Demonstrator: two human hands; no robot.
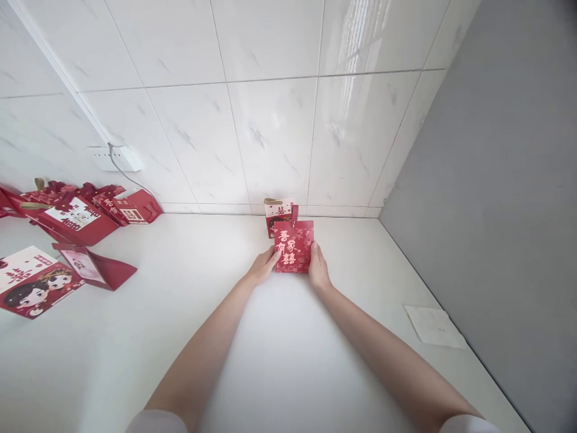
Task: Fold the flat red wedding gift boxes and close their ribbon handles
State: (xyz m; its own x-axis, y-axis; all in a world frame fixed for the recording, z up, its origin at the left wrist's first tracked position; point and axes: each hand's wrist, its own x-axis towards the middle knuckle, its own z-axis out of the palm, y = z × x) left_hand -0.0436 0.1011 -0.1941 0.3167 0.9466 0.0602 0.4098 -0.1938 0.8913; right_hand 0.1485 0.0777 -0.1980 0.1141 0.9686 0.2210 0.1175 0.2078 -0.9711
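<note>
Between my two hands is a red gift box (294,248) with pale Chinese lettering and a dark red ribbon loop at its top. My left hand (263,266) grips its left side, and my right hand (320,269) is closed along the right side. Right behind it, near the wall, stands a second gift box (272,210), white and red with a tan ribbon loop. The front box hides most of that one. Whether the held box rests on the table or hangs just above it, I cannot tell.
On the white table (288,355), several red gift boxes (135,205) cluster at the left by the wall. A flat box with cartoon faces (40,285) and a folded red card (101,264) lie nearer. A white paper (435,326) lies by the grey partition (509,180). A cable runs from a socket (115,158).
</note>
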